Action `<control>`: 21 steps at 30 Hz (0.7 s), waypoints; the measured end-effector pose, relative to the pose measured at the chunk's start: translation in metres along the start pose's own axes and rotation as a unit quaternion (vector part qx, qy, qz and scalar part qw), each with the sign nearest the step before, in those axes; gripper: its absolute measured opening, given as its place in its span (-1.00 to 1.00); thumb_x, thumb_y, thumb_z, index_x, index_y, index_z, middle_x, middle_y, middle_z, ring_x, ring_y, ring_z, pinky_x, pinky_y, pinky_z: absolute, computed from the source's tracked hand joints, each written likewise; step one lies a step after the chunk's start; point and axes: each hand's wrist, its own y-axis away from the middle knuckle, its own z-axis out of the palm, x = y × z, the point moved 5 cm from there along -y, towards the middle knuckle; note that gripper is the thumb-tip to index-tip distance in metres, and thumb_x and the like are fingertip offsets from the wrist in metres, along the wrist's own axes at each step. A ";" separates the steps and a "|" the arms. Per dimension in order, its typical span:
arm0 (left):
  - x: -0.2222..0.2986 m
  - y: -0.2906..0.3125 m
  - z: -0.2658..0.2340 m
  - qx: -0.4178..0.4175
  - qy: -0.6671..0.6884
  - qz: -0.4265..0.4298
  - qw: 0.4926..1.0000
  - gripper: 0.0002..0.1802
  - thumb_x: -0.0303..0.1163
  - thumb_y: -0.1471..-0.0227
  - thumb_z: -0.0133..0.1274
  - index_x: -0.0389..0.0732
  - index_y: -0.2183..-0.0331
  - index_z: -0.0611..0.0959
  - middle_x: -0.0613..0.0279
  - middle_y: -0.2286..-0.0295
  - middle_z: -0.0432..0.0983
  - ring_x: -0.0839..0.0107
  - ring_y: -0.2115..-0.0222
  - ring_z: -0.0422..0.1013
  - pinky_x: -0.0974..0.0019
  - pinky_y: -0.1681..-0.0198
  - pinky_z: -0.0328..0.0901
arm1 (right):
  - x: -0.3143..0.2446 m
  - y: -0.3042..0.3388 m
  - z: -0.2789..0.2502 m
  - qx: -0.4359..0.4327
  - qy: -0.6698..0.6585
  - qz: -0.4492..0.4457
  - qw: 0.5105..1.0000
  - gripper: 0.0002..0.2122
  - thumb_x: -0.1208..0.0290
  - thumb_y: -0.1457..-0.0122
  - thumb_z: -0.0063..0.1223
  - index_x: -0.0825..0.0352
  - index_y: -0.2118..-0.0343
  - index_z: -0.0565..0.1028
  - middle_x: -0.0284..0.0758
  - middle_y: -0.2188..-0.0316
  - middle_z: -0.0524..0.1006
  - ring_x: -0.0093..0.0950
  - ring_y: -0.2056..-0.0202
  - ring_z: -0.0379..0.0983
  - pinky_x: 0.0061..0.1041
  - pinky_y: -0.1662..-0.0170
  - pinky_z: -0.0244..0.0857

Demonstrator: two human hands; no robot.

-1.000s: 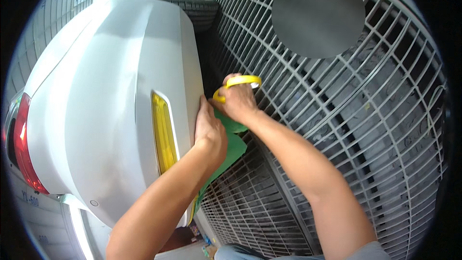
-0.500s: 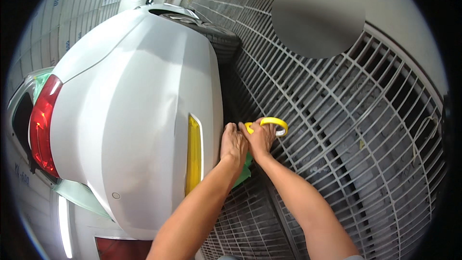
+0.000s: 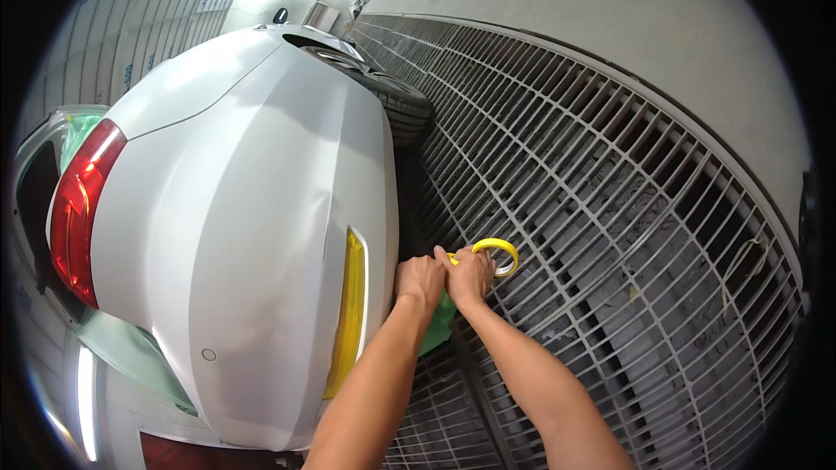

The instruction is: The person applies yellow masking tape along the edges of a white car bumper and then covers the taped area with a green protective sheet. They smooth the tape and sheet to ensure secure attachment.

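Note:
Side by side, my two hands are at the lower edge of a pale grey car bumper [image 3: 261, 252]. My left hand [image 3: 421, 280] is closed against that edge, its fingertips hidden; what it grips cannot be made out. My right hand [image 3: 468, 277] is closed on a roll of yellow masking tape [image 3: 512, 252], which sticks out to its right. Thumb and fingers nearly touch the left hand. Green masking film [image 3: 438, 332] hangs below my hands, partly covered by them. A long slot in the bumper, left of my hands, is covered with yellow tape [image 3: 352, 309].
A red tail light [image 3: 83, 213] is at the car's left. Beyond the bumper is a rear tyre [image 3: 396, 104]. Metal floor grating [image 3: 610, 183] runs along the right, with a pale floor [image 3: 662, 26] past it. Pale green film [image 3: 131, 357] hangs at lower left.
The view has shifted, so the car and both hands appear slightly lower. My left fingers look more curled now. The tape roll stays in my right hand.

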 end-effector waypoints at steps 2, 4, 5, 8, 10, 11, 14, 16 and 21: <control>0.000 0.001 -0.001 0.025 0.004 -0.020 0.999 -0.83 -0.39 -0.18 0.11 -0.09 0.37 0.78 0.16 0.32 0.75 0.23 0.27 0.70 0.22 0.27 0.58 | -0.001 0.000 0.005 -0.030 0.014 0.000 0.999 -0.52 -0.05 -0.18 0.25 0.36 0.58 0.64 -0.05 0.44 0.61 -0.01 0.20 0.50 -0.07 0.03 0.28; 0.000 0.000 -0.002 0.036 -0.001 -0.033 0.999 -0.84 -0.38 -0.18 0.12 -0.07 0.36 0.79 0.18 0.31 0.76 0.24 0.26 0.70 0.23 0.26 0.58 | -0.002 0.001 0.010 -0.078 0.032 0.004 0.996 -0.60 0.02 -0.20 0.23 0.34 0.49 0.70 -0.03 0.43 0.63 -0.02 0.25 0.56 -0.05 0.06 0.33; 0.001 -0.001 -0.001 0.033 -0.004 -0.034 0.999 -0.84 -0.37 -0.18 0.12 -0.07 0.35 0.80 0.19 0.31 0.76 0.24 0.25 0.70 0.24 0.26 0.58 | -0.002 0.001 0.010 -0.084 0.026 0.018 0.996 -0.61 0.04 -0.20 0.24 0.34 0.50 0.70 -0.02 0.44 0.63 -0.01 0.27 0.57 -0.04 0.09 0.34; 0.002 -0.008 0.008 0.003 -0.049 -0.013 0.999 -0.85 -0.36 -0.17 0.14 -0.04 0.32 0.81 0.25 0.29 0.76 0.27 0.24 0.70 0.24 0.26 0.58 | -0.003 0.008 0.002 -0.090 0.020 0.032 0.995 -0.62 0.09 -0.15 0.27 0.39 0.54 0.66 -0.01 0.46 0.63 0.01 0.31 0.56 0.01 0.20 0.36; -0.001 -0.013 0.019 -0.010 -0.067 -0.037 0.997 -0.84 -0.34 -0.16 0.16 0.01 0.29 0.83 0.33 0.28 0.76 0.31 0.23 0.70 0.24 0.24 0.57 | -0.007 0.011 -0.024 -0.048 0.006 -0.027 0.998 -0.62 0.12 -0.11 0.29 0.41 0.58 0.62 -0.04 0.48 0.62 0.00 0.38 0.55 -0.05 0.23 0.38; -0.002 -0.016 0.026 -0.012 -0.073 -0.036 0.997 -0.84 -0.31 -0.15 0.17 0.05 0.29 0.84 0.35 0.26 0.76 0.34 0.23 0.70 0.24 0.24 0.57 | -0.005 0.015 -0.043 -0.028 0.018 -0.043 0.999 -0.62 0.14 -0.10 0.29 0.42 0.59 0.60 -0.05 0.49 0.61 0.00 0.41 0.54 -0.08 0.25 0.39; -0.007 -0.028 0.045 0.018 -0.086 -0.024 0.996 -0.84 -0.26 -0.16 0.19 0.07 0.34 0.85 0.41 0.39 0.75 0.36 0.28 0.69 0.22 0.33 0.56 | -0.004 0.010 -0.130 0.082 -0.055 -0.181 0.979 -0.67 0.30 -0.03 0.44 0.46 0.61 0.54 -0.14 0.36 0.58 -0.12 0.31 0.51 -0.16 0.19 0.36; -0.008 -0.034 0.056 0.069 -0.045 0.003 0.997 -0.83 -0.25 -0.12 0.18 0.11 0.42 0.86 0.38 0.43 0.73 0.33 0.34 0.68 0.15 0.36 0.54 | 0.010 -0.018 -0.207 0.130 -0.007 -0.193 0.973 -0.64 0.23 -0.07 0.43 0.47 0.56 0.56 -0.11 0.28 0.58 -0.10 0.25 0.49 -0.15 0.14 0.34; -0.010 -0.025 0.068 0.008 -0.119 -0.025 0.993 -0.76 -0.24 -0.25 0.10 0.00 0.19 0.83 0.39 0.26 0.74 0.39 0.21 0.66 0.30 0.34 0.53 | 0.018 -0.111 -0.434 0.299 0.269 -0.272 0.874 -0.52 0.02 -0.13 0.39 0.49 0.45 0.62 -0.07 0.22 0.57 -0.05 0.12 0.44 -0.05 0.00 0.29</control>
